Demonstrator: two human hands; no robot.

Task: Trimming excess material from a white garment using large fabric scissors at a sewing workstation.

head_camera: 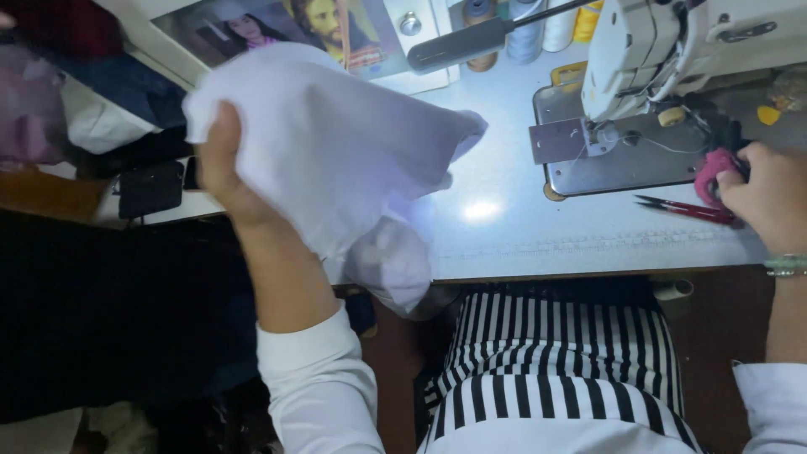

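My left hand (220, 160) is raised at the left and grips a bunched piece of white cloth (336, 143), which hangs down over the front edge of the sewing table (538, 231). My right hand (769, 193) rests at the table's right side, its fingers closed around the pink handle of a pair of scissors (702, 197). The red blades point left along the tabletop. The white sewing machine (656, 50) stands just behind my right hand, above its metal plate (622, 155).
Several thread spools (525, 29) stand at the back of the table beside a picture (277, 25). A dark rod (458, 44) lies across the back. A black flat device (151, 189) sits on the left ledge. Striped clothing (555, 361) covers my lap below the table.
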